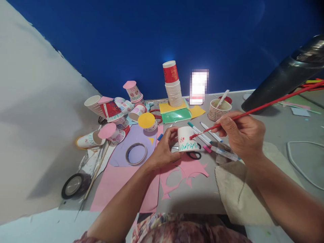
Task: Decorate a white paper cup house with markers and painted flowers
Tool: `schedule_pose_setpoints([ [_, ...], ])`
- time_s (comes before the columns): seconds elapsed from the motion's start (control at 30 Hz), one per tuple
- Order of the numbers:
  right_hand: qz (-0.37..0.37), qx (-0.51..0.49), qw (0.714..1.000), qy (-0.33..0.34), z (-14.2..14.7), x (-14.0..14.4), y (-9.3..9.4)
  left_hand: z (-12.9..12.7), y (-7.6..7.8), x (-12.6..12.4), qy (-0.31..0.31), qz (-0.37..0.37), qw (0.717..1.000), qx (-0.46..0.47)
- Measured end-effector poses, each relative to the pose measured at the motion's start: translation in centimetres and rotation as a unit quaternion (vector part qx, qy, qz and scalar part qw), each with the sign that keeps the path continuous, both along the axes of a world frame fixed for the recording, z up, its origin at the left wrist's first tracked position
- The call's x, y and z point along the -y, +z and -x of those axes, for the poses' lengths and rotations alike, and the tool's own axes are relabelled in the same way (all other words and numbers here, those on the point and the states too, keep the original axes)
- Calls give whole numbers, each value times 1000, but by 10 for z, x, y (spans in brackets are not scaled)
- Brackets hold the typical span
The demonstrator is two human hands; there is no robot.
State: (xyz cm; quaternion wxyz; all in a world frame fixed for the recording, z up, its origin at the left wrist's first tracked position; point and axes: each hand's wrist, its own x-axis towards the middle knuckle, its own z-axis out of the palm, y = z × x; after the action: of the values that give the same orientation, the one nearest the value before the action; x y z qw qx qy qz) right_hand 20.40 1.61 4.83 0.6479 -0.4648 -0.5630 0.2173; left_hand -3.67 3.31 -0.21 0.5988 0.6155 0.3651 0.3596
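In the head view my left hand grips a white paper cup from its left side. Green zigzag strokes run along the cup's lower edge, with red dabs above them. My right hand is closed round a long red paintbrush, and its red-tipped bristles touch the cup's side. Behind and right of the cup lie several markers. Black-handled scissors are partly hidden under the cup. Pink paper scraps with round cut-outs lie just in front.
Decorated paper cups crowd the left, beside a tape roll on purple paper. A tall cup stack stands at the back near a paint cup. A dark bottle and a beige cloth are on the right.
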Motion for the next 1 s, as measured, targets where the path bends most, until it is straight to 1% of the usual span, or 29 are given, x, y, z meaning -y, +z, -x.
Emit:
schedule_pose_setpoints([
  [0.2,12,19,1000,-1,-1,0,-1,-1,0,0,-2,-9,1000,-2],
  [0.43,14,20,1000,-3,-1,0,-2,-1,-1,-1,-11,0,1000,15],
  [0.63,5,19,1000,-13,-3,-1,0,-1,0,0,-8,28,999,36],
  [0.8,0,11,1000,-12,-2,-2,1,-2,2,0,-14,25,999,43],
  [0.9,-2,13,1000,-5,-3,-2,0,-2,3,0,-9,31,999,39],
  [1.0,5,7,1000,-12,-4,-1,-2,-1,3,0,-6,29,998,46],
])
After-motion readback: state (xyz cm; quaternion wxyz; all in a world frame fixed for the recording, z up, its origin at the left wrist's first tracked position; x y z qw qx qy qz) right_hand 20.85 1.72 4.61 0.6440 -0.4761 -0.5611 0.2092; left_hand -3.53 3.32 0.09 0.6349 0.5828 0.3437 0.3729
